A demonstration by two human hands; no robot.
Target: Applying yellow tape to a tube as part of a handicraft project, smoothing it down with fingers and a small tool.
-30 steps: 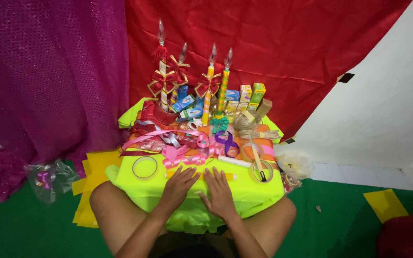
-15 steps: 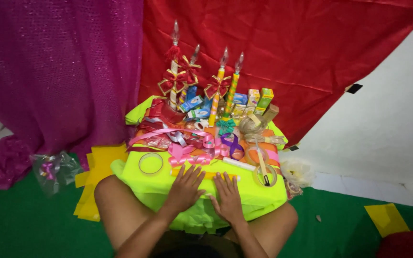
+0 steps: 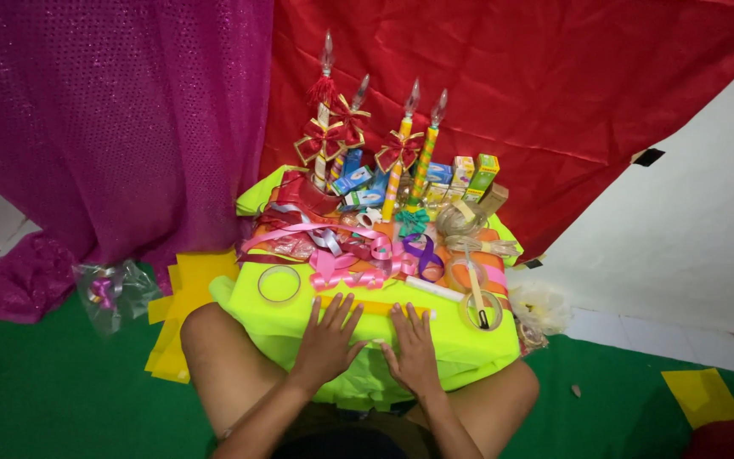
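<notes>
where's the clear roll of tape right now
In the head view, the clear roll of tape lies flat on the neon-yellow covered table, on the person's left, just beyond the left hand and beside the pink curled ribbons.

A glittery magenta curtain [image 3: 112, 127] and red cloth [image 3: 537, 76] (both draped) covered the white wall [image 3: 690, 229]; green floor [image 3: 53, 399] lay below.
</notes>
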